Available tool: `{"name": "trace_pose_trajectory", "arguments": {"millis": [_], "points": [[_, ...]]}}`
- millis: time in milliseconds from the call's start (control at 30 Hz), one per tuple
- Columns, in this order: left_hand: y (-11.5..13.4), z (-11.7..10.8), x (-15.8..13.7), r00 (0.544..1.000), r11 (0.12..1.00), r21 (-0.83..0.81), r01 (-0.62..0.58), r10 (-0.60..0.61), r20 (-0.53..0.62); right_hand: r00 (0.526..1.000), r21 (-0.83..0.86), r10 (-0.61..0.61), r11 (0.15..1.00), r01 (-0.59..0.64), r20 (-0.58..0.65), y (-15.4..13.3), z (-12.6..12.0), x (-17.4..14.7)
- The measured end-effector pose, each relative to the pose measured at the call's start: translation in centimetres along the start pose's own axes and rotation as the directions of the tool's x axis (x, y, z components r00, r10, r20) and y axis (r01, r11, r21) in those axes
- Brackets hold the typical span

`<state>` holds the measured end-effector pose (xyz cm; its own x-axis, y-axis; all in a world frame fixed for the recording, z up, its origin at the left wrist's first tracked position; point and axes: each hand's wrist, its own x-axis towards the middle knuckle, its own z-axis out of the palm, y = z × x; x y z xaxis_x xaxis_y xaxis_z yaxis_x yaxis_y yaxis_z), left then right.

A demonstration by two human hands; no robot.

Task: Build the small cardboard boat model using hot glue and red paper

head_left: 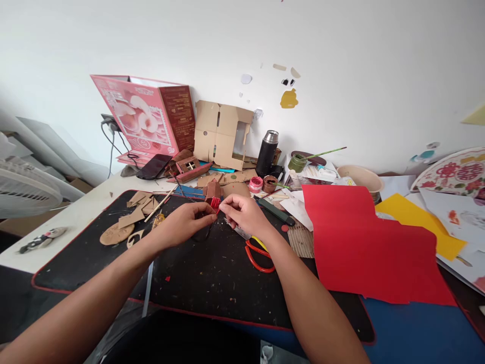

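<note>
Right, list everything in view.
Mat: 1, black, front
Piece: 1, red, centre
Scissors: 1, orange-yellow, mat
Sheet: 1, red, right
Paper: several, white and yellow, right
Box: 1, pink, left rear
Cardboard panel: 1, brown, rear
Flask: 1, black, rear
Phone: 1, black, left
Jars: 3, pink, brown, green; rear
Fan: 1, white, far left
Bowl: 1, cream, right
Cardboard scraps: several, brown, mat
Other clutter: uncounted, mixed, rear
Left grip: 1, bare, centre
Right grip: 1, bare, centre

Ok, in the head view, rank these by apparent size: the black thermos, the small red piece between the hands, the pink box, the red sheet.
Largest to smallest:
1. Red sheet (closer to the camera, which may exaggerate it)
2. Pink box
3. Black thermos
4. Small red piece
</note>
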<state>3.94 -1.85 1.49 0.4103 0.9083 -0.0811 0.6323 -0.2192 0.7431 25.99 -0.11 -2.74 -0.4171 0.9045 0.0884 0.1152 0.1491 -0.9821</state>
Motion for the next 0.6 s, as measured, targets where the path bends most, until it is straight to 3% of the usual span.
{"name": "trace_pose_trajectory", "arguments": {"millis": [300,600], "points": [[-0.17,-0.22,-0.19,1.0,0.997,-0.075,0.027,-0.026,0.017,0.999,0.042,-0.008,0.999,0.009,-0.033,0.26,-0.12,0.21],[-0.8,0.14,-0.42,0.988,0.91,-0.4,0.105,-0.048,0.149,1.0,0.077,0.018,0.997,-0.017,-0.003,-0.45,-0.01,0.03]]}}
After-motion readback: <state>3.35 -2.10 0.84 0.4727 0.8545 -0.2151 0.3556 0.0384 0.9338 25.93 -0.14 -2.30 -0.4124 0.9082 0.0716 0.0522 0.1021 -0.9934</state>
